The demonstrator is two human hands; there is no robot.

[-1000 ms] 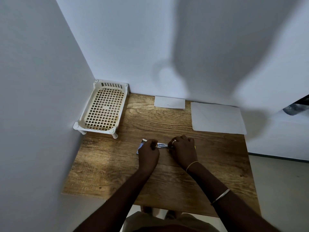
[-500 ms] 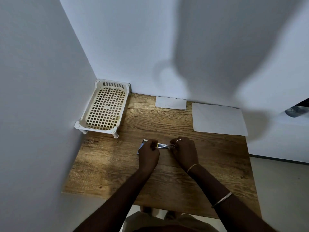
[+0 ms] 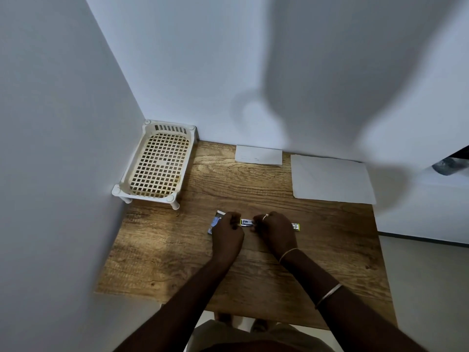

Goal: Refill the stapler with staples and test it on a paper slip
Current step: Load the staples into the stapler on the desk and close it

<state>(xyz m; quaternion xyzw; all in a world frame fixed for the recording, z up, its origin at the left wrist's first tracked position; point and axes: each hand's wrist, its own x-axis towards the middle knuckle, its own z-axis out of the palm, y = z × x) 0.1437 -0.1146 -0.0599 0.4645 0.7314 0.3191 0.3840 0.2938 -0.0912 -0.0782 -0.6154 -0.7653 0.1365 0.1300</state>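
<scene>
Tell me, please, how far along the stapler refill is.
Done: little that shows; a small blue box, likely staples, lies by the left hand. In hand: both it and the right hand hold the stapler on the table. Left: whether staples are in cannot be told; the paper slip lies untouched at the back.

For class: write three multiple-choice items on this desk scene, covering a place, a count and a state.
1. Where is the basket? A far-left corner of the table; B near-right corner; C middle.
2. White papers by the back wall? A one; B two; C four.
3. The hands are: A flat; B curled on the stapler; C inside the basket.
Key: 1A, it stands where the walls meet; 2B, a paper slip and a larger sheet; 3B, left hand and right hand hold it between them.
</scene>
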